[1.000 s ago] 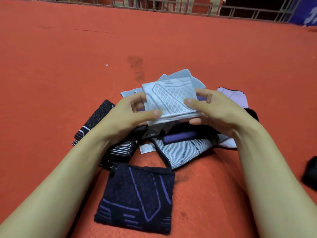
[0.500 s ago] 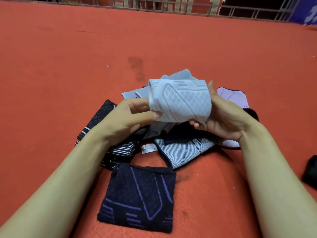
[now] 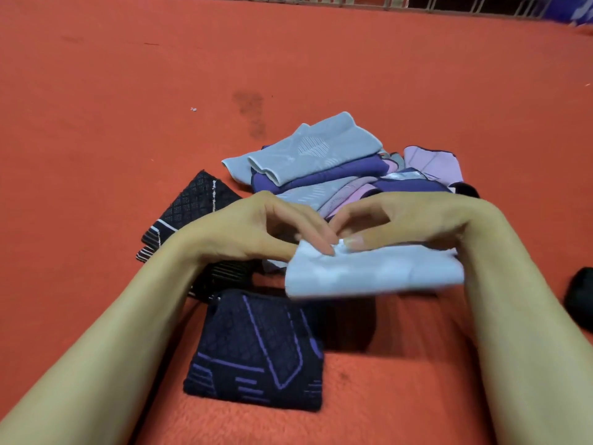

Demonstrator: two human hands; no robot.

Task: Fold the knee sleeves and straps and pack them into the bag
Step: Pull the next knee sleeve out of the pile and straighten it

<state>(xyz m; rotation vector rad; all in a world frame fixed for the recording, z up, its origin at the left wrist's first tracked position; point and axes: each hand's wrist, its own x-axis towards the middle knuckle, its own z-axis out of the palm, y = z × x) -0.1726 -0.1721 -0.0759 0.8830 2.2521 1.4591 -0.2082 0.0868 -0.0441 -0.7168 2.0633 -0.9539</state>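
Observation:
A folded light blue knee sleeve hangs low above the red carpet, blurred by motion. My left hand and my right hand both pinch its upper edge, thumbs meeting at the middle. Just below and left lies a folded dark navy sleeve with purple lines. Behind my hands sits a loose pile of sleeves: another light blue one, purple ones and a pale pink one. A black patterned sleeve lies left of the pile, partly under my left wrist.
Red carpet covers the whole floor, with a dark stain beyond the pile. A black object sits at the right edge, cut off. A metal railing runs along the far end.
Both hands have brought the light blue sleeve down and toward me, from chest height over the pile to just above the carpet beside the navy sleeve. The pile behind is now uncovered.

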